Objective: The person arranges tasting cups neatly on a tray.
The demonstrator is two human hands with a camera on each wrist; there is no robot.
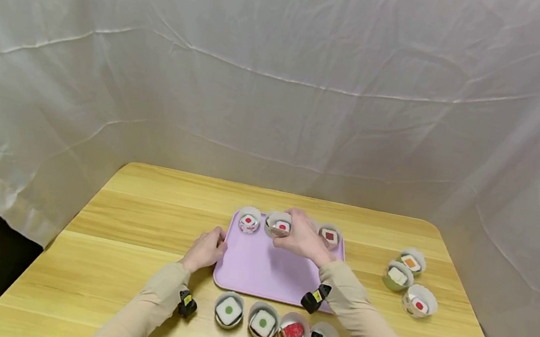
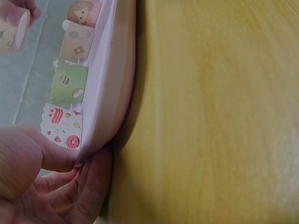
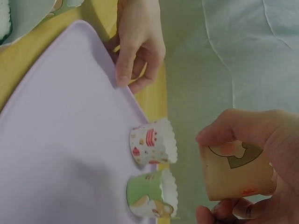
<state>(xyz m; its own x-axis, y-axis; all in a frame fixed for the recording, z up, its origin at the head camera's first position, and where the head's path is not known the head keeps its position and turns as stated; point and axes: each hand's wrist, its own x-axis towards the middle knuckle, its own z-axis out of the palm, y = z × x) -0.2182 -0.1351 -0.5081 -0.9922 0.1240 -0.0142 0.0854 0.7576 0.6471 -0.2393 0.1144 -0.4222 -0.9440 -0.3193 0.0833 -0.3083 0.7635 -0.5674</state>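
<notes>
My left hand (image 1: 205, 248) holds the left edge of a lilac tray (image 1: 266, 266), thumb above the rim and fingers curled beneath. Over the far side of the tray, my right hand (image 1: 304, 236) grips a tan paper cup (image 3: 236, 172) between thumb and fingers. A white piece with a red centre (image 1: 282, 227) shows in that cup from above. Along the tray's far edge stand a white cake-print cup (image 2: 62, 125), a green cup (image 2: 70, 83), a tan cup (image 2: 77, 39) and a pink cup (image 2: 84, 13). The held cup is apart from them, raised above the tray.
In front of the tray stand several filled cups, among them one with a green-dotted piece (image 1: 228, 311) and one with a red piece (image 1: 291, 333). Three more, including an orange-topped one (image 1: 411, 262), are at the right of the wooden table (image 1: 132, 264). Pale curtains hang behind.
</notes>
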